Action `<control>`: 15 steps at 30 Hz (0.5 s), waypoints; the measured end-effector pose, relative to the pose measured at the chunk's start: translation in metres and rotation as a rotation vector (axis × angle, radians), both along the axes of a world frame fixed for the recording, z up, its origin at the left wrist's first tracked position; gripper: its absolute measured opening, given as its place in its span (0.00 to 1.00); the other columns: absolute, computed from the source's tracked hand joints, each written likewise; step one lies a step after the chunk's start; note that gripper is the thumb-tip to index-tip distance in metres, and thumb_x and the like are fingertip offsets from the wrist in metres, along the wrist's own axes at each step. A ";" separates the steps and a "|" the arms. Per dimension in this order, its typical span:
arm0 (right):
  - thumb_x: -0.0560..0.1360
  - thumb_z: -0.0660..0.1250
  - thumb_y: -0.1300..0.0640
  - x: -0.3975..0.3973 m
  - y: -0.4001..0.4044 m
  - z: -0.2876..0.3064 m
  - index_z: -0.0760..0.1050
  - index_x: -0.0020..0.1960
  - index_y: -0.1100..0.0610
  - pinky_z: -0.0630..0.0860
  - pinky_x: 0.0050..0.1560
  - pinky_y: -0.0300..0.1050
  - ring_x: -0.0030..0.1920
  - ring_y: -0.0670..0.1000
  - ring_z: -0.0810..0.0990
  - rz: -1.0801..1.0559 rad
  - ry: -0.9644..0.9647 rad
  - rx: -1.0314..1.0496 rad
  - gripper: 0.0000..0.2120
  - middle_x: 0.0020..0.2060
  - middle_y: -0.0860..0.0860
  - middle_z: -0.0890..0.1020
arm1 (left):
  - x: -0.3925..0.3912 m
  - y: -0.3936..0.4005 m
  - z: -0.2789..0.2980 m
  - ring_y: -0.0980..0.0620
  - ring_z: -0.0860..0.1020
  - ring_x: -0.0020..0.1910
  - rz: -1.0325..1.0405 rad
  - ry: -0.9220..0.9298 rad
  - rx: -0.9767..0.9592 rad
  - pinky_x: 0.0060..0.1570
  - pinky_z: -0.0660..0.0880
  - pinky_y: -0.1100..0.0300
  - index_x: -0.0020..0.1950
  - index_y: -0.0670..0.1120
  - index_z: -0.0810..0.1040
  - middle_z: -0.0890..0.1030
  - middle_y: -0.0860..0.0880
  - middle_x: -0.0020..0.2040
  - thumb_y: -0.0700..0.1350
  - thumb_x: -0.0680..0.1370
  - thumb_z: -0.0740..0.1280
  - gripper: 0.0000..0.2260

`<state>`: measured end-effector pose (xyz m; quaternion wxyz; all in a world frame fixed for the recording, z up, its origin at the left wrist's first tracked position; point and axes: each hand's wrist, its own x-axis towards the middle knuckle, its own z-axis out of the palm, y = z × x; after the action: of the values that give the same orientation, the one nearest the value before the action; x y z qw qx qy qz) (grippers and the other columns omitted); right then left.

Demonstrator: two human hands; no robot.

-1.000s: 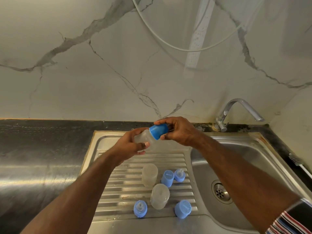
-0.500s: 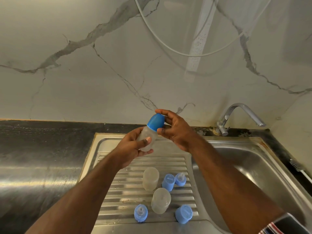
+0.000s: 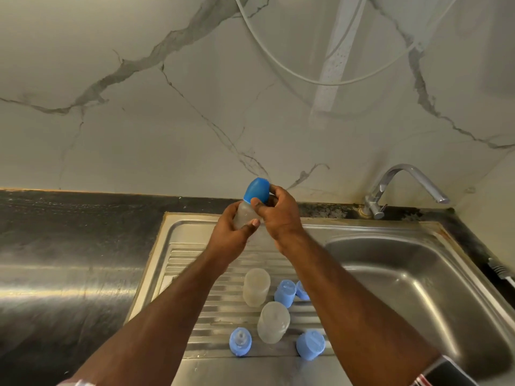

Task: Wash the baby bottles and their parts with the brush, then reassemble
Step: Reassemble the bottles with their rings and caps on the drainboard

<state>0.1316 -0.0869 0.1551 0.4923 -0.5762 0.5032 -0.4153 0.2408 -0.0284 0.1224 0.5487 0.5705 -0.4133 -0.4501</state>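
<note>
Ribbed steel drainboard (image 3: 181, 263) under marble wall (image 3: 139, 135); my left hand (image 3: 232, 232) grips the frosted bottle (image 3: 245, 214), right hand (image 3: 278, 215) at three o'clock pinching its blue cap (image 3: 256, 189).

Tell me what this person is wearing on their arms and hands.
Both hands, left hand and right hand, are bare: no gloves, rings or watch visible. Forearms are uncovered. A striped sleeve cuff in dark, red and white shows at the right arm; a pale cuff at the left.
</note>
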 end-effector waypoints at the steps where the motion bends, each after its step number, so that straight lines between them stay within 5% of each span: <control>1: 0.76 0.74 0.58 0.000 0.000 -0.002 0.72 0.69 0.55 0.81 0.58 0.50 0.54 0.51 0.83 -0.009 -0.027 0.013 0.23 0.55 0.52 0.83 | 0.000 0.001 -0.001 0.52 0.81 0.53 0.012 -0.039 -0.015 0.53 0.82 0.54 0.66 0.55 0.72 0.80 0.50 0.55 0.44 0.80 0.72 0.17; 6: 0.76 0.72 0.61 -0.020 -0.014 -0.003 0.74 0.67 0.60 0.78 0.62 0.58 0.57 0.57 0.82 0.338 -0.283 0.228 0.20 0.57 0.57 0.82 | 0.023 0.004 -0.001 0.47 0.81 0.58 -0.216 0.204 0.091 0.61 0.79 0.46 0.68 0.50 0.75 0.82 0.45 0.60 0.45 0.79 0.72 0.18; 11: 0.74 0.75 0.57 0.011 0.003 -0.009 0.75 0.61 0.56 0.83 0.51 0.48 0.50 0.53 0.83 0.005 -0.022 0.041 0.18 0.52 0.56 0.82 | 0.003 0.003 -0.015 0.49 0.82 0.55 0.033 -0.022 -0.032 0.54 0.82 0.56 0.65 0.53 0.75 0.82 0.49 0.56 0.40 0.78 0.74 0.18; 15: 0.73 0.76 0.49 0.017 0.009 -0.016 0.71 0.68 0.55 0.81 0.55 0.49 0.52 0.48 0.81 -0.038 0.067 -0.012 0.27 0.57 0.52 0.80 | 0.013 0.002 -0.025 0.56 0.81 0.55 -0.002 -0.215 -0.003 0.56 0.80 0.56 0.73 0.52 0.70 0.81 0.54 0.58 0.48 0.78 0.74 0.25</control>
<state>0.1489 -0.0776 0.1391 0.4636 -0.5832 0.5278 -0.4079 0.2533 -0.0269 0.0971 0.5018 0.6141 -0.4711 -0.3862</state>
